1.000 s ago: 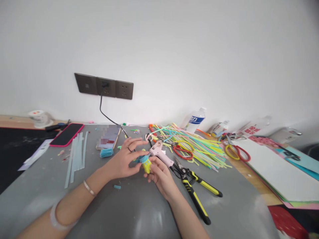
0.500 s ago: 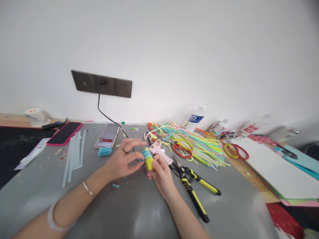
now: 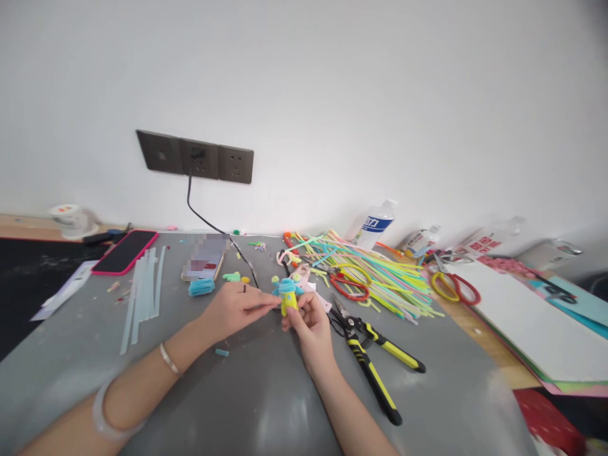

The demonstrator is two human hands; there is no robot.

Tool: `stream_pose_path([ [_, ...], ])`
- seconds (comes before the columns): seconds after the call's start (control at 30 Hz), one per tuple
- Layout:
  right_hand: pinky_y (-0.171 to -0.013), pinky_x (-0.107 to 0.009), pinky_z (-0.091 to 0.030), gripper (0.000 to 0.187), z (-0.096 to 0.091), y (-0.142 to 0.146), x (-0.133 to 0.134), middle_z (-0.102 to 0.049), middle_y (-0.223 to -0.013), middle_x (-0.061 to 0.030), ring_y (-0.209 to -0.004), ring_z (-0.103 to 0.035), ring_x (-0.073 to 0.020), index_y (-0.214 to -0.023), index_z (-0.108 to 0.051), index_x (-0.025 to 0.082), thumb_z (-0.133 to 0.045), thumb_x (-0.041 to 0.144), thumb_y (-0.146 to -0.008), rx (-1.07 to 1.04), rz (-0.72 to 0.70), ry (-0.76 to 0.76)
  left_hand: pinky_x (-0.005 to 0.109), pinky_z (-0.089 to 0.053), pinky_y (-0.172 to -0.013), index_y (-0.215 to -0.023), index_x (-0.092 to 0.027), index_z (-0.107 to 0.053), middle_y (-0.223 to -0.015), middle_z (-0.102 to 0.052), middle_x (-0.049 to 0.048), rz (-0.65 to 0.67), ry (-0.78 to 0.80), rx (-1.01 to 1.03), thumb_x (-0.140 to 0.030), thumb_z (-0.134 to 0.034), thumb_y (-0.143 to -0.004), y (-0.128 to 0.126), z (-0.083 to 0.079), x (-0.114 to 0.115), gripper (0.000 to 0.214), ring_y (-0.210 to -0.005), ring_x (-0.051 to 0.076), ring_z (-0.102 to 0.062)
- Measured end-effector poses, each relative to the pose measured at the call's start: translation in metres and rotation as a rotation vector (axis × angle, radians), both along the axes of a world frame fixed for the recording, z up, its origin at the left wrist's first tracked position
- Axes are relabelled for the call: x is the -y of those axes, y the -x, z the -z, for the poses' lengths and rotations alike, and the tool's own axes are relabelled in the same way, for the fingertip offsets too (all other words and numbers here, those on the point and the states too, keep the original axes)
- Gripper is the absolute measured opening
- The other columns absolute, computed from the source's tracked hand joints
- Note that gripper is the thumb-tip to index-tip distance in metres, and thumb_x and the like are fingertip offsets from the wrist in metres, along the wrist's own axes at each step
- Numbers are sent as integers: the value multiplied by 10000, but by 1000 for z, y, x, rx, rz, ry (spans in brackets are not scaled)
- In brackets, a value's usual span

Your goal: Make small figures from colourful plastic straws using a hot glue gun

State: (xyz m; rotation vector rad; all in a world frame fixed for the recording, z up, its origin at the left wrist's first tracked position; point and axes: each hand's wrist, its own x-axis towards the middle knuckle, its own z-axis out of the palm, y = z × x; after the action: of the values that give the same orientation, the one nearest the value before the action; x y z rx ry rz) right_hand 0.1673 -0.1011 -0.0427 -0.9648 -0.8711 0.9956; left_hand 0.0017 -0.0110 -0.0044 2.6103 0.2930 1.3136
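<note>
A small yellow and blue pipe-cleaner figure (image 3: 288, 303) with two round pale-green knobs on top stands upright in my right hand (image 3: 311, 326). My right thumb and fingers are closed around its yellow lower part. My left hand (image 3: 240, 309) is at the figure's left side, its fingers stretched out and fingertips by the blue part; whether they touch it I cannot tell. Behind my right hand lies a pale pink glue gun (image 3: 319, 296), partly hidden. A blue pipe-cleaner bundle (image 3: 202, 287) and small green and yellow pieces (image 3: 232, 277) lie beyond my left hand.
Black-and-yellow pliers (image 3: 368, 351) lie right of my right hand. Behind them are red-and-yellow scissors (image 3: 351, 283) and many pipe cleaners (image 3: 394, 278). Glue sticks (image 3: 142, 294) and a pink-edged phone (image 3: 126, 252) lie at left. A bottle (image 3: 375, 225) stands by the wall; a black cord (image 3: 204, 221) runs from the socket.
The figure has turned upright, showing its two knobs and blue side parts. My left hand's raised, curved fingers have lowered and straightened beside it. My right hand keeps its hold.
</note>
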Motion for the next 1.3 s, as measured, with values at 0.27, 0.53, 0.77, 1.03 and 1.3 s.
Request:
stream_pose_path([
  [0.27, -541, -259, -530, 385, -4, 2, 0, -584, -727, 30, -577, -610, -131, -769, -474, 230, -817, 400, -730, 6, 55, -14, 183, -446, -530, -986, -213, -733, -607, -716, -18, 16, -3, -13, -205, -558, -950, 0, 1, -1, 179, -468, 75, -562],
  [0.53, -592, -240, -513, 369, -4, 1, 0, -582, -757, 31, -619, -593, -113, -773, -465, 224, -817, 330, -732, -25, 11, -47, 186, -403, -510, -967, -207, -733, -529, -653, -36, 2, -22, -28, -198, -551, -952, 0, 0, -1, 182, -452, 75, -518],
  [0.77, -586, -252, -511, 373, -4, 3, 0, -584, -752, 28, -608, -582, -120, -773, -467, 230, -819, 344, -721, -19, 41, -56, 181, -403, -512, -962, -192, -732, -524, -638, -36, 9, -29, -10, -197, -555, -953, -1, 0, 0, 177, -448, 73, -514],
  [1.03, -584, -251, -502, 366, -4, 3, 1, -574, -731, 32, -615, -583, -124, -762, -467, 233, -817, 330, -719, -8, 50, -62, 195, -411, -515, -998, -210, -727, -531, -643, -37, -1, -29, -44, -184, -557, -946, 0, 1, -1, 180, -455, 80, -516],
  [1.3, -587, -230, -476, 358, -3, 4, 1, -576, -748, 29, -635, -580, -116, -763, -466, 227, -812, 313, -730, -10, 46, -82, 201, -400, -512, -987, -208, -732, -536, -644, -33, 4, -32, -59, -187, -561, -944, 0, 3, -3, 177, -464, 82, -527],
])
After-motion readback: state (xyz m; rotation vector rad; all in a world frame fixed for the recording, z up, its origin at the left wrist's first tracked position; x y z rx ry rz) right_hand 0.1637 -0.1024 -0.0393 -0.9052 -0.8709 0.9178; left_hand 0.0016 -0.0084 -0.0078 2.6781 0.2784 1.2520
